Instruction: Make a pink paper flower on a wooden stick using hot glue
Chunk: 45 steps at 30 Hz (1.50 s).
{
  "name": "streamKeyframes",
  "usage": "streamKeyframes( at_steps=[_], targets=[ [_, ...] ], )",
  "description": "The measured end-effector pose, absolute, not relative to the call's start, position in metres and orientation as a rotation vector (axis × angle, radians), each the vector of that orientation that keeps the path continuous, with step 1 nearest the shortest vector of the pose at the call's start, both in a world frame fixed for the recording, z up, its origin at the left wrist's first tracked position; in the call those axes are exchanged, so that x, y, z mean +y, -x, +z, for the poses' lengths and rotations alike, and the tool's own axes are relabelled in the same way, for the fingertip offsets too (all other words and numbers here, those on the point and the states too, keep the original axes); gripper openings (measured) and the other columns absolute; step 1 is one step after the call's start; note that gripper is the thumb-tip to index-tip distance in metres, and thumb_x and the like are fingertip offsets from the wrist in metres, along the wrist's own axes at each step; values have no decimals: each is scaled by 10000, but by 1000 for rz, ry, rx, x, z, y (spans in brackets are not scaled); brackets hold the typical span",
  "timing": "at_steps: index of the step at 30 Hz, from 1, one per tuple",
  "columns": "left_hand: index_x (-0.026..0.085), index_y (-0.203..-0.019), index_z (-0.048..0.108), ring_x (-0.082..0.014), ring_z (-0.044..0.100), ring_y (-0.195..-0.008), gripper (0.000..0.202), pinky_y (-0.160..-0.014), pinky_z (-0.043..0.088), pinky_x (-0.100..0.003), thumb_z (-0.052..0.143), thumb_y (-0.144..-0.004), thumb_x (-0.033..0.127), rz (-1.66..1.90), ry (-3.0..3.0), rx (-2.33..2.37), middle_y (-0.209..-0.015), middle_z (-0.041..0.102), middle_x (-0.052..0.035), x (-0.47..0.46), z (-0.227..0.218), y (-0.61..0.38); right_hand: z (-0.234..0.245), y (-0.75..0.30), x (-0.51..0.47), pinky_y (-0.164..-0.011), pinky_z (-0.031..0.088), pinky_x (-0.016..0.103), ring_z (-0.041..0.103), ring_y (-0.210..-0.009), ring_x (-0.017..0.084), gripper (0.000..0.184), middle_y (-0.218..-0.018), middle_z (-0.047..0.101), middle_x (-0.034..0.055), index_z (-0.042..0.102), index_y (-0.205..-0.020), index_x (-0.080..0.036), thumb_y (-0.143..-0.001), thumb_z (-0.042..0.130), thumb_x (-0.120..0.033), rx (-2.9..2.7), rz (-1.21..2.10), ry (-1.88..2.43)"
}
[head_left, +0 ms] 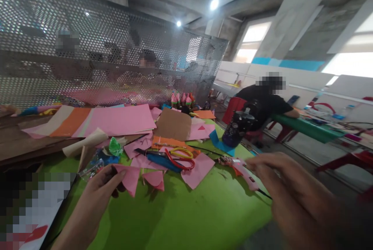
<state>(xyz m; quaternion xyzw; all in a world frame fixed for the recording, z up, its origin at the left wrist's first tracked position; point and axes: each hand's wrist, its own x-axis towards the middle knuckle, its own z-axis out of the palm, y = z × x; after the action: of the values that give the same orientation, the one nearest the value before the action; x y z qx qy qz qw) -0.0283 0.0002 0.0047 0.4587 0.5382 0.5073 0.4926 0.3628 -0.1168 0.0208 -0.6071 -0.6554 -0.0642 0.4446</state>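
My left hand [106, 182] pinches a small piece of pink paper [129, 178] between thumb and fingers, above the green tabletop [163, 219]. Beside it is another small pink piece with a curved lower edge [155, 179]. Toward the right, a pink hot glue gun [243, 172] lies on the table, its black cord trailing off to the edge. My right hand [287, 182] is raised close to the camera, just right of the glue gun, and blurred. Its thumb and fingers are drawn together; whatever may be between them cannot be made out.
Scissors with red and yellow handles [182, 158] lie on pink scraps. Behind are a brown card [174, 124], stacked pink sheets [119, 119] and a dark bottle [237, 127]. A perforated metal screen [110, 48] stands beyond. A seated person [262, 98] leans over another table.
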Motion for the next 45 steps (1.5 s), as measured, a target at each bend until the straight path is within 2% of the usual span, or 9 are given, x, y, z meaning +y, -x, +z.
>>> streamKeyframes(
  at_steps=[2, 5, 11, 16, 29, 33, 39, 41, 45],
  targets=[
    [203, -725, 617, -151, 519, -590, 276, -533, 387, -221, 707, -690, 461, 1215, -1125, 1295, -615, 598, 29, 0, 5, 28, 71, -347, -66, -804, 513, 358, 660, -928, 267, 185, -1037, 710, 63, 685, -992, -239, -912, 575, -365, -1643, -213, 1662],
    [205, -705, 625, -142, 505, -564, 292, -520, 378, -216, 711, -682, 482, 1193, -1145, 1299, -589, 593, 36, 0, 5, 26, 88, -343, -20, -650, 509, 302, 671, -751, 216, 230, -882, 725, 54, 704, -896, -216, -906, 531, -368, -1885, -90, 1844],
    [207, -666, 635, -139, 491, -533, 272, -507, 350, -216, 713, -676, 468, 1278, -1110, 1322, -539, 573, 40, -3, 9, 21, 40, -326, -3, -896, 440, 432, 576, -1047, 294, 241, -1073, 719, 86, 712, -1072, -208, -860, 616, -270, -2210, -133, 1858],
    [211, -629, 618, -151, 509, -542, 272, -517, 376, -220, 724, -643, 461, 1300, -1091, 1329, -538, 580, 32, -3, 9, 18, 32, -283, -28, -966, 401, 509, 527, -1147, 323, 340, -1221, 681, 89, 649, -1213, -205, -880, 610, -258, -2379, -4, 1832],
    [209, -615, 611, -139, 474, -515, 287, -493, 357, -221, 732, -623, 469, 1284, -1061, 1284, -531, 552, 36, -5, 16, 16, 24, -241, -33, -1090, 358, 474, 497, -1282, 308, 443, -1389, 572, 106, 577, -1329, -180, -933, 541, -374, -2382, 214, 1720],
    [215, -629, 602, -149, 494, -543, 278, -517, 379, -226, 728, -640, 463, 1265, -1067, 1280, -545, 556, 38, -5, 15, 18, 32, -275, -38, -948, 472, 354, 630, -1106, 225, 273, -1235, 680, 52, 664, -1155, -250, -957, 481, -293, -2266, 203, 1665],
    [203, -657, 652, -162, 527, -547, 284, -520, 392, -236, 738, -610, 470, 1273, -1055, 1293, -562, 612, 17, -4, 11, 18, 44, -379, -30, -744, 491, 401, 665, -920, 309, 328, -1064, 684, 125, 669, -1045, -205, -887, 480, -420, -1782, -291, 2102],
    [197, -673, 672, -164, 545, -547, 290, -520, 397, -237, 733, -605, 472, 1301, -1024, 1309, -579, 643, 3, -3, 8, 17, 38, -406, -28, -628, 470, 366, 684, -748, 277, 298, -1021, 690, 126, 649, -999, -206, -823, 550, -425, -1670, -154, 2191],
    [178, -663, 682, -162, 560, -545, 283, -513, 394, -235, 720, -612, 453, 1293, -1006, 1309, -565, 639, -5, 2, 1, 17, 17, -436, -25, -429, 351, 310, 538, -370, 193, 218, -541, 613, -13, 522, -947, -268, -776, 586, -387, -1437, 470, 2000]
  ],
)
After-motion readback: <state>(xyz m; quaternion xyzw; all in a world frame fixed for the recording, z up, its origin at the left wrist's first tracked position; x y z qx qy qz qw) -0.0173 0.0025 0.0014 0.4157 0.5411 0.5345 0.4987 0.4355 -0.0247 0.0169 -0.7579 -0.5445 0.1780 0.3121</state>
